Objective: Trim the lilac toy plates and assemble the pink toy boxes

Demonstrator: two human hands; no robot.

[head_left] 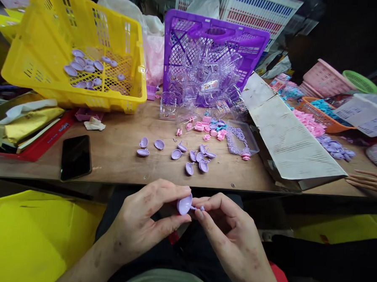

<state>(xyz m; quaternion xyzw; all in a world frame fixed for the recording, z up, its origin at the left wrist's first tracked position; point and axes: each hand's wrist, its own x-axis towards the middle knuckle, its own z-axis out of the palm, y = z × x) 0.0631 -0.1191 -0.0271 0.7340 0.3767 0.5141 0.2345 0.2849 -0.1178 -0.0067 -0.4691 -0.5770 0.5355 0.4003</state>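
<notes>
Just off the table's front edge, my left hand (153, 217) pinches a small lilac plastic cup (184, 204) by its rim, between thumb and fingers. A thin stem sticks out from the cup to the right. My right hand (226, 227) closes thumb and fingertips on that stem, where a small lilac knob (202, 208) shows. Several like lilac cups (202, 165) lie scattered on the wooden tabletop in front of my hands, some with short stems. Whether the knob is a separate piece, I cannot tell.
A yellow crate (137, 79) with several lilac cups stands at the left, near a phone (77, 157). Clear plastic boxes (207, 85) lean in a purple basket (170, 35). A clear tray (253, 146) holds lilac chain. Right of a cardboard flap (289, 138) is another person's hand (368, 180).
</notes>
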